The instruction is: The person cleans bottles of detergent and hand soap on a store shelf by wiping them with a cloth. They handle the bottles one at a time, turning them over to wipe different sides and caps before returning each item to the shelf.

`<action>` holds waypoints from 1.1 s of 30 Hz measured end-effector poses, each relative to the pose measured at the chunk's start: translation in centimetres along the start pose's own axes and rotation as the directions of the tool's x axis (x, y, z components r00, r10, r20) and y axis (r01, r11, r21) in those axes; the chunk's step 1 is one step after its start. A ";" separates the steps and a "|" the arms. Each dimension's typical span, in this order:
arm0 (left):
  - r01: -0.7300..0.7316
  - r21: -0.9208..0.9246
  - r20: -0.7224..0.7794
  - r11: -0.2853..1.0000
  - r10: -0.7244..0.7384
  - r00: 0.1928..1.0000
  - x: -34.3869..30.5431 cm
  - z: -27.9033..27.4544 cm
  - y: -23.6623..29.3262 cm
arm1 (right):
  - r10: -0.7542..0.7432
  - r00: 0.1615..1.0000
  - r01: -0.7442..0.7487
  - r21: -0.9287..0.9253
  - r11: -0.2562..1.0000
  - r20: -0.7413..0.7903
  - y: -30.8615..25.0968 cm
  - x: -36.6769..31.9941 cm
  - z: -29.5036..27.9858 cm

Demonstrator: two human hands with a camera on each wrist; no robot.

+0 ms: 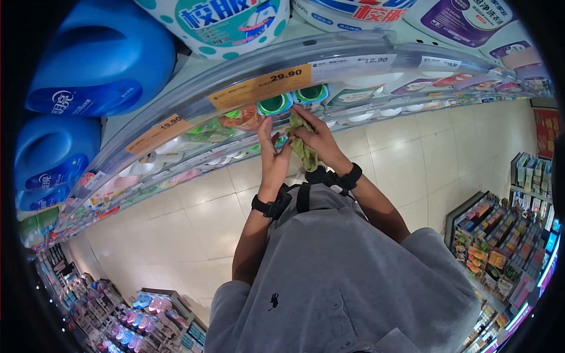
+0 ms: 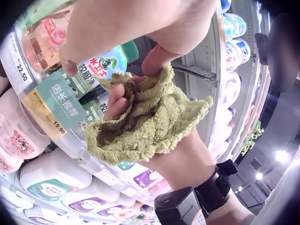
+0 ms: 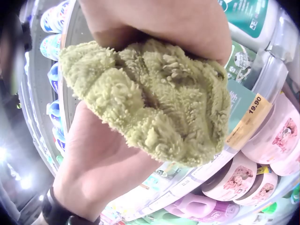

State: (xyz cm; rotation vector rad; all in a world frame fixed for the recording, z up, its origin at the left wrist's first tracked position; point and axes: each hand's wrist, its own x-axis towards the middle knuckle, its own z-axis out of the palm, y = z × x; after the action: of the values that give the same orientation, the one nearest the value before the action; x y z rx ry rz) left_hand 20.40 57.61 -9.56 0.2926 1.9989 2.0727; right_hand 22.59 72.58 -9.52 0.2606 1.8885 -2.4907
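In the head view my right hand grips a crumpled green cloth at the shelf front. My left hand is beside it, thumb and fingers apart and directed at bottles with green caps. The left wrist view has the left hand above a bottle with a blue-green label; whether it touches the bottle is unclear. Fingers of the right hand poke out of the cloth. Cloth hides the fingers of the right hand in the right wrist view.
Above the hands, a shelf edge with price tags curves across, bearing large blue bottles at the left. Lower shelves hold white bottles and pink bottles. Tiled floor lies below, with display racks farther off.
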 end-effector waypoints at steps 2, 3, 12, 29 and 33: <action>0.002 0.014 -0.014 1.000 -0.001 1.000 0.1 0.2 0.1 | 0.006 1.000 -0.006 -0.033 0.999 -0.007 0.0 0.0 -0.3; 0.002 0.020 -0.021 1.000 -0.002 1.000 0.1 0.3 0.1 | -0.006 1.000 0.004 -0.080 0.997 -0.022 0.0 -0.2 -0.5; 0.052 0.317 0.115 0.947 -0.092 0.989 0.6 1.1 3.0 | 0.040 0.979 -0.060 -0.095 0.994 -0.201 -3.3 -2.4 -5.2; 0.162 0.383 0.097 0.909 -0.214 0.972 3.0 6.6 5.8 | 0.089 0.994 -0.091 -0.026 0.996 -0.066 -2.5 -1.3 -8.4; -0.063 0.515 0.094 0.855 0.017 0.995 2.3 6.9 5.2 | 0.090 0.995 -0.091 -0.012 0.996 -0.052 -3.2 -1.4 -8.4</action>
State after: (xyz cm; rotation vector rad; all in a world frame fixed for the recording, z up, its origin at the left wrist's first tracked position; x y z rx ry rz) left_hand 20.17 64.72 -4.11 0.5140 2.4826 1.4665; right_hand 24.75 81.32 -8.47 0.4042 1.8669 -2.4340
